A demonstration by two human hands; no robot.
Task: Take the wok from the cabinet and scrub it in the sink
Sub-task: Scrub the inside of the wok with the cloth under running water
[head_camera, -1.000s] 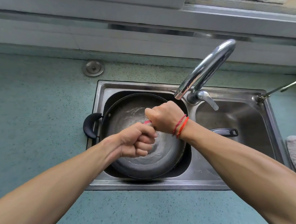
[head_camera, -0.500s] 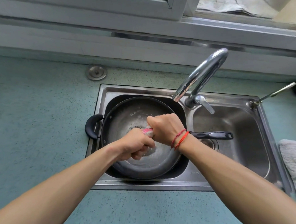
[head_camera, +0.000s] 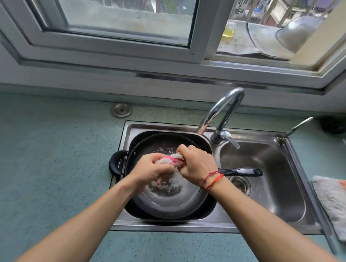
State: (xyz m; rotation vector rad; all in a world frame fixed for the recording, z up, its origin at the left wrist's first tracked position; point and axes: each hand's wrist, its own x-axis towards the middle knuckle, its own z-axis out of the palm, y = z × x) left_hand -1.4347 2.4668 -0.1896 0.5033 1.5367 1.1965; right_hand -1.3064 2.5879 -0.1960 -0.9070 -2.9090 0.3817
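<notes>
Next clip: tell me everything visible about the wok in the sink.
The wok is round, dark and metal-looking, with a grey, wet inside holding foamy water. It lies upright in the left basin of the sink, nearly filling it. A black loop handle sticks out over the sink's left rim; a long black handle reaches right over the other basin. The left hand and right hand grip a cloth above it; contact with the wok is unclear.

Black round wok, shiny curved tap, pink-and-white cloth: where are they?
Black round wok (head_camera: 175, 205): head view, wet inner wall.
Shiny curved tap (head_camera: 216, 111): head view, spout's middle.
Pink-and-white cloth (head_camera: 173, 160): head view, pink stripe.
</notes>
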